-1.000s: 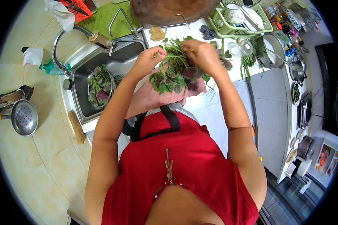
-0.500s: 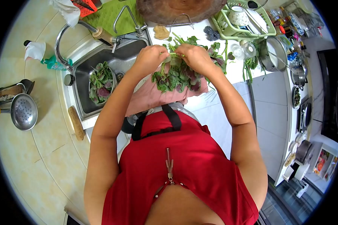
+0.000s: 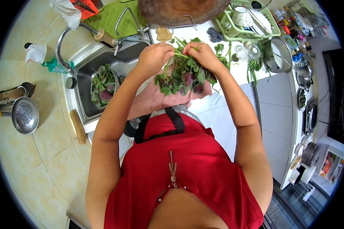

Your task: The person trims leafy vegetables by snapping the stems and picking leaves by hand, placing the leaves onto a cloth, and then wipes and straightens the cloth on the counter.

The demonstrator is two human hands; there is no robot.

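Both hands meet over a heap of leafy greens with green and purple leaves at the counter's front edge. My left hand pinches the end of a green stem. Just to its right, my right hand has its fingers closed on the same stem and leaves. Under the greens a pink cloth hangs over the edge. More greens lie in a bowl in the sink; the bowl is mostly covered by leaves.
A faucet arches over the sink. Behind the hands are a wooden board, a tan sponge and a dark scrubber. A green dish rack and a pot stand at the right.
My right hand has turned and shifted slightly right, its fingers now lower on the stem. Leaves under it have moved a little. The left hand has stayed nearly in place.
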